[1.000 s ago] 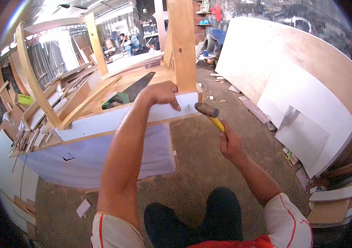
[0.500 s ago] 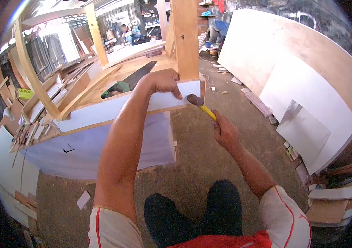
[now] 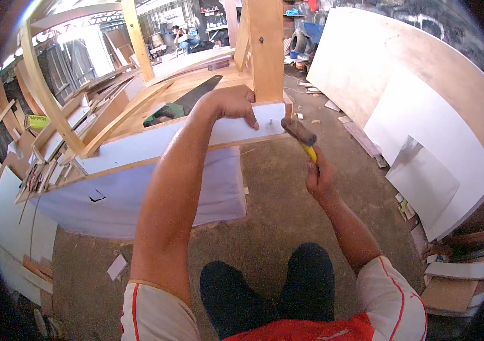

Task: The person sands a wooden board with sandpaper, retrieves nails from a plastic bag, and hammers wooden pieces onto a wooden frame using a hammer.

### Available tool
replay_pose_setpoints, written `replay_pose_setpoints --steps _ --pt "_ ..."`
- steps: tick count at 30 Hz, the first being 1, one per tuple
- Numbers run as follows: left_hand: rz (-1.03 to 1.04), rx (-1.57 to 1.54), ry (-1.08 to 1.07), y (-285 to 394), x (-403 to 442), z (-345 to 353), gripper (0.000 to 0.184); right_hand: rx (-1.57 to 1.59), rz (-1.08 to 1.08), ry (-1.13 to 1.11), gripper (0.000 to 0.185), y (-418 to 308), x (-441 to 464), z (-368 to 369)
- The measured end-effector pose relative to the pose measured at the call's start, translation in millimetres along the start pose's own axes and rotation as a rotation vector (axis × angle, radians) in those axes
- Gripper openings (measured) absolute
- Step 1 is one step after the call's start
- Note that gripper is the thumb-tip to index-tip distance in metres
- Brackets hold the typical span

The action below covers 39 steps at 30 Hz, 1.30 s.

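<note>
My left hand (image 3: 235,107) grips the top edge of a long white board (image 3: 151,149), its thumb down on the white face. My right hand (image 3: 322,177) is closed round the yellow handle of a hammer (image 3: 299,132). The hammer's head is just right of the board's right end, apart from it. A small nail (image 3: 271,121) stands in the white face near that end. Behind the board rises a wooden post (image 3: 268,54). A saw (image 3: 199,94) with a green handle lies on the wooden surface behind my left hand.
Large white panels (image 3: 418,119) lean at the right wall. Wood strips (image 3: 46,173) are heaped at the left end of the bench. A slanted post (image 3: 49,94) stands at left. One person (image 3: 185,40) sits in the background. Scraps (image 3: 117,267) lie on the floor.
The hammer head was over the board by the nail half a second ago; now it is swung back to the right. My left hand keeps its hold on the board. The view has shifted slightly.
</note>
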State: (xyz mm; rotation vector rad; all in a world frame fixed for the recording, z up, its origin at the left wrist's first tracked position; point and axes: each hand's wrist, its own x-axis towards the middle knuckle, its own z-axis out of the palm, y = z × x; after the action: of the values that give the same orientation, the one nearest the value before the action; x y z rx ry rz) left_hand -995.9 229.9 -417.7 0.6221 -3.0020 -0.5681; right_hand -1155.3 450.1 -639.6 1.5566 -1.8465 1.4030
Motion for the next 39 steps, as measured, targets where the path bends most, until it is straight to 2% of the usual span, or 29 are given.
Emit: replay_pose_setpoints --steps 6,9,12,15,18,21,24,27,30,33,36,38,39 --pt "0.012 0.014 0.005 -13 13 5 0.046 -0.163 -0.128 -0.138 0.05 0 0 11" --pt "-0.033 0.018 0.01 -3 5 1 0.047 -0.036 -0.225 0.104 0.051 -2 -2 17" --pt "-0.036 0.047 0.007 -7 8 2 0.048 -0.031 -0.107 0.038 0.052 -8 -8 9" --pt "0.009 0.053 0.012 -13 15 8 0.047 -0.192 -0.103 -0.116 0.05 -5 -3 18" --pt "0.006 -0.001 0.011 -16 13 5 0.047 -0.077 -0.104 -0.007 0.048 -4 -14 22" --pt "-0.007 0.009 0.005 -12 10 4 0.047 -0.016 -0.164 0.211 0.049 0 -10 22" --pt "-0.051 0.061 -0.005 1 5 0 0.048 -0.032 -0.167 0.155 0.047 -10 -8 13" --pt "-0.036 0.048 0.001 -4 6 0 0.049 -0.153 -0.069 0.097 0.043 -13 -4 23" --pt "-0.01 0.019 0.031 3 -1 -3 0.049 0.033 -0.015 0.13 0.041 -7 -3 18" --pt "-0.004 -0.01 0.029 0 0 0 0.049 0.018 -0.08 0.168 0.036 -8 -19 12" --pt "-0.024 -0.021 0.0 0 1 1 0.047 0.166 0.295 -0.092 0.029 -49 -27 -3" --pt "-0.025 -0.014 0.002 3 0 0 0.047 0.372 0.394 -0.156 0.025 -41 -44 11" --pt "-0.013 -0.006 0.018 2 0 1 0.046 0.383 0.371 -0.138 0.024 -39 -45 16"
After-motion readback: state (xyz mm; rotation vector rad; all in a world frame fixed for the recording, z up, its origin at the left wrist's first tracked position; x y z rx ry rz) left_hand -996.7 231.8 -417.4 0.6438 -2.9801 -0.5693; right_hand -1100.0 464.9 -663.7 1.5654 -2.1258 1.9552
